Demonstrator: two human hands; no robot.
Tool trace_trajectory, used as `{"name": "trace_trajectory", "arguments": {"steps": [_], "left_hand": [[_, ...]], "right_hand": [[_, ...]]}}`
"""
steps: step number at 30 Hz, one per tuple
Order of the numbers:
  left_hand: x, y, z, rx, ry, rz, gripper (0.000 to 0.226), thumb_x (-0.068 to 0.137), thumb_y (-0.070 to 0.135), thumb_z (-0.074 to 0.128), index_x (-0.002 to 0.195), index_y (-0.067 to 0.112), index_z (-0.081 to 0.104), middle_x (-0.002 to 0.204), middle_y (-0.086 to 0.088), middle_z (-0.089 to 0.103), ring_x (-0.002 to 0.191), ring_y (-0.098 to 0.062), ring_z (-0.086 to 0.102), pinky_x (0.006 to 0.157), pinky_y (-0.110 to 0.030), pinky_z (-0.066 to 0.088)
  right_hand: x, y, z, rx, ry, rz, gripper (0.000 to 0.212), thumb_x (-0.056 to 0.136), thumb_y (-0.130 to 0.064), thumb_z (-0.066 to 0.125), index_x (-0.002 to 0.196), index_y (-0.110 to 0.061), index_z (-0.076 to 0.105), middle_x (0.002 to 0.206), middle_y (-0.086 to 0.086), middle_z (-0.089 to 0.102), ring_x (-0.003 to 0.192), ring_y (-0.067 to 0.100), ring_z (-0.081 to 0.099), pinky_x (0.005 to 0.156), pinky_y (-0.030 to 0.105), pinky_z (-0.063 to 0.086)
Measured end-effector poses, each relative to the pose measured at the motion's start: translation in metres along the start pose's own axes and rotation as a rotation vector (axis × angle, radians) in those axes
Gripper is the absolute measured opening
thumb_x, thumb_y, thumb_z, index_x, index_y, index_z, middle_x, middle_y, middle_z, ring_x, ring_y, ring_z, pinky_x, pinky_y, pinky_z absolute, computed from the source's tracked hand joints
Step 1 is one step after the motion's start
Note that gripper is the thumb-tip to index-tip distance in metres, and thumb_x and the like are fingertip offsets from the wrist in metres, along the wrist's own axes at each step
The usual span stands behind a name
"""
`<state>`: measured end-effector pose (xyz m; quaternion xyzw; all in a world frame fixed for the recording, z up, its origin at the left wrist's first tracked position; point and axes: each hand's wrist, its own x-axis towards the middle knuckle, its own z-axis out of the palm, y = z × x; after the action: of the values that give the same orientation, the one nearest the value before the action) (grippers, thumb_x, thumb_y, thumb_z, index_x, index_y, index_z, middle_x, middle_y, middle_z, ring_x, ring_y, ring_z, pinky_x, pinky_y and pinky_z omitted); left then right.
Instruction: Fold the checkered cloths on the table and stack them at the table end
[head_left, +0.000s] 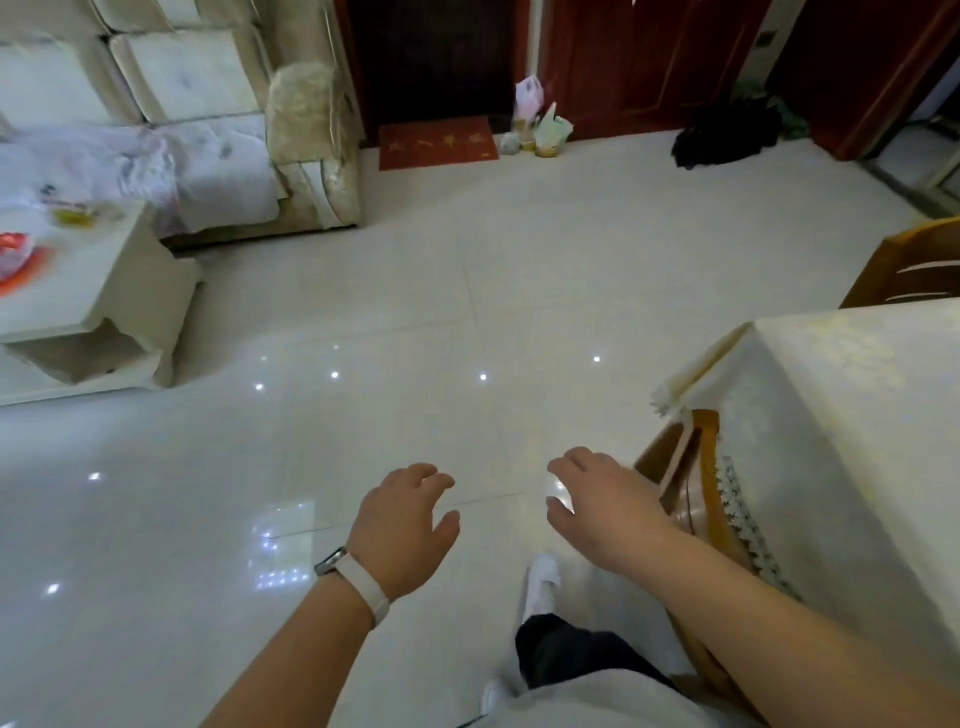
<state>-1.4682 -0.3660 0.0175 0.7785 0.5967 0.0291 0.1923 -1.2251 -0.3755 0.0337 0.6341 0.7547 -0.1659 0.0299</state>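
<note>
Left hand (402, 525) is just hanging out in front of the body, palm down, fingers loosely curled with nothing in them, and there's a white wristband with a small dark clasp (363, 587) on that wrist. Right hand (602, 506) is pretty much the same: relaxed, fingers bent a bit, empty, held out over the glossy white tiled floor (415, 291). The two hands are near each other but not touching.

The counter (857, 415) is off at the right edge, covered in a cream tablecloth with a lacy fringe, and only its near corner and side show. A shiny orange-brown wooden chair (696, 483) is tucked under that corner, just beside the right hand. Honestly can't tell where the checkered cloths are from this angle.

Down low you can see a white shoe (543, 582) and a dark trouser leg (566, 654). Further back on the left are a cream fabric sofa (208, 130) and a low white stand (88, 296). A red doormat (436, 143) lies at the dark red wooden doors (649, 62), with a black heap of something (727, 135) on the floor to the right.
</note>
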Motion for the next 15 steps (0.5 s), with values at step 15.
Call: {"name": "trace_trajectory", "arguments": {"steps": [15], "left_hand": [[0.229, -0.007, -0.06, 0.095, -0.05, 0.014, 0.043, 0.09, 0.044, 0.053, 0.129, 0.026, 0.056, 0.139, 0.003, 0.05, 0.126, -0.019, 0.046, 0.102, -0.035, 0.04]], "right_hand": [[0.202, 0.083, -0.065, 0.112, -0.019, 0.049, 0.047, 0.097, -0.042, 0.041, 0.14, -0.023, 0.044, 0.136, -0.001, 0.049, 0.12, 0.022, 0.049, 0.095, 0.036, 0.043]]}}
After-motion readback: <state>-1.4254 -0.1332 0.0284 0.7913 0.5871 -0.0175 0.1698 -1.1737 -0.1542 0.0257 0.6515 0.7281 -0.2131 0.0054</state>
